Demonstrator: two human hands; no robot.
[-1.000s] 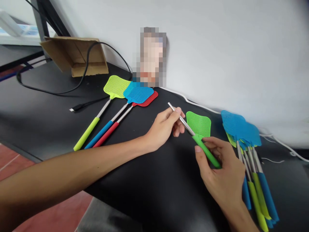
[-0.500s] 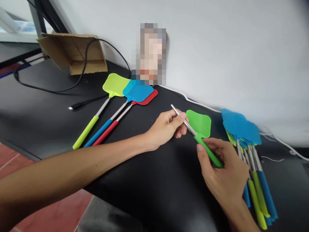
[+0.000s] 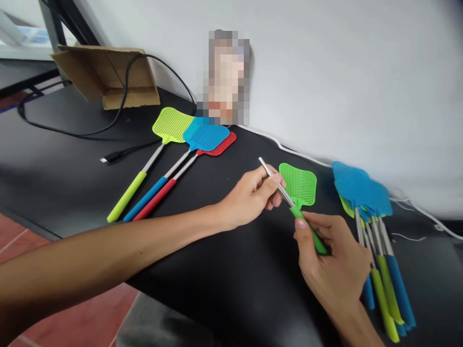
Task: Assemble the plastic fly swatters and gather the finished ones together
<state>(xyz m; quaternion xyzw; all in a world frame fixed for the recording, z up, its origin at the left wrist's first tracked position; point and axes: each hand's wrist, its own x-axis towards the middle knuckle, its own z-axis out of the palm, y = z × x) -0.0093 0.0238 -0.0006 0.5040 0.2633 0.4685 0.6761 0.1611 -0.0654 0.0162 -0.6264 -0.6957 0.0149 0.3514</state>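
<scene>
A fly swatter handle (image 3: 287, 196) with a bare metal rod and green grip slants between my hands. My left hand (image 3: 255, 195) pinches the rod between thumb and fingers, and the rod's free end sticks out above them. Further down, my right hand (image 3: 331, 253) is closed around the green grip. Just behind them lies a green mesh swatter head (image 3: 298, 185) on the black table (image 3: 231, 279); its short neck ends close to the grip, and no rod shows in it.
To the left lie a yellow-green swatter (image 3: 127, 196), a blue one (image 3: 146, 198) and a red one (image 3: 155, 198). Several blue and yellow-green swatters (image 3: 365, 193) are piled at right. A cardboard box (image 3: 130, 99), black cable (image 3: 125, 91) and blurred-out object (image 3: 226, 79) stand near the wall.
My right hand and the grip have shifted slightly left and down. My left hand keeps its pinch on the rod, a touch further right. The swatters on the table lie as before.
</scene>
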